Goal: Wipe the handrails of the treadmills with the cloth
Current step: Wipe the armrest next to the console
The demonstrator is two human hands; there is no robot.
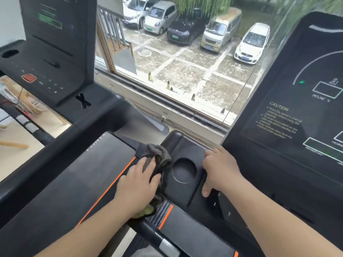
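Note:
A dark grey cloth (159,156) lies bunched on the left edge of the right treadmill's black console tray (187,143). My left hand (139,184) presses on the cloth, fingers curled over it, and a greenish part of the cloth shows under my wrist. My right hand (219,167) rests on the tray's right side beside the round cup holder (183,170), fingers spread and thumb pointing down. The treadmill's handrail (163,236), black with an orange stripe and a silver sensor, runs toward the bottom of the view below my left hand.
The right treadmill's display panel (300,101) rises at right. The left treadmill's console (53,58) with a red stop button (29,77) and its handrail (24,123) stand at left. Its belt deck (78,175) lies between. A window (185,62) overlooks parked cars.

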